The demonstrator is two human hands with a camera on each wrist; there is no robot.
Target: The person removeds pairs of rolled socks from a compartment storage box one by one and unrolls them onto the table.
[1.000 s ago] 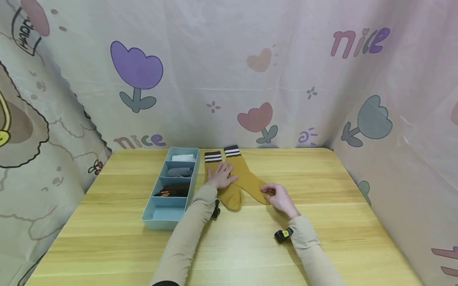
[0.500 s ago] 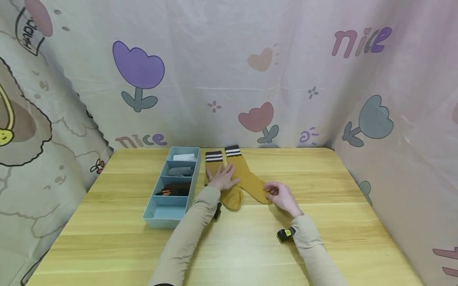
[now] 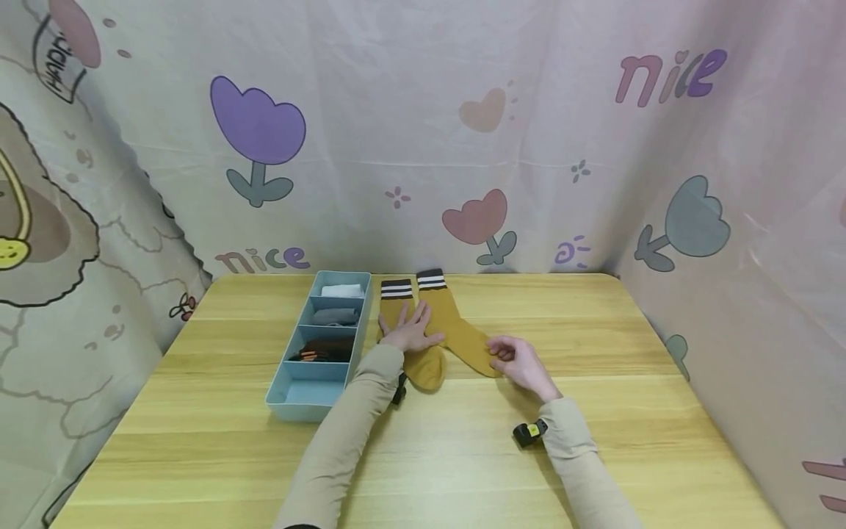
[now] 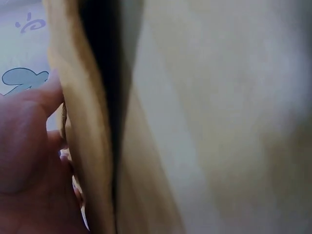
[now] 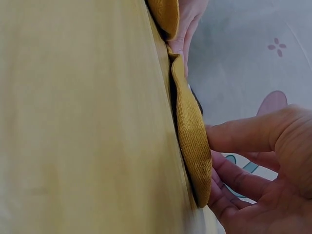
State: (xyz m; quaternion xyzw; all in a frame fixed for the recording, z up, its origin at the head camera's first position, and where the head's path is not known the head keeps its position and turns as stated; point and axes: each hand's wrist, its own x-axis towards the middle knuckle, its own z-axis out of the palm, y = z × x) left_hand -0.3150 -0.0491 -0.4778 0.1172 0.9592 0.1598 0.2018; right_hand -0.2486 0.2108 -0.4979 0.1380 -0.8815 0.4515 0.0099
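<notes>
Two mustard socks with dark, white-striped cuffs lie flat on the table, cuffs pointing away. Across the middle of the left sock my left hand rests palm down with fingers spread, its thumb reaching over the edge of the right sock. That second sock slants so its toe points to the right. At this toe my right hand touches the fabric with thumb and fingertips. In the right wrist view the thumb lies on the toe's upper side, a gap between it and the fingers.
Left of the socks stands a blue divided box. Its compartments hold a white rolled bundle, a grey one and a dark brown one; the front compartment is bare. A printed curtain hangs behind the wooden table.
My left hand and the toe of the left sock have shifted slightly to the left in the last half second. The right hand stays at the right sock's toe.
</notes>
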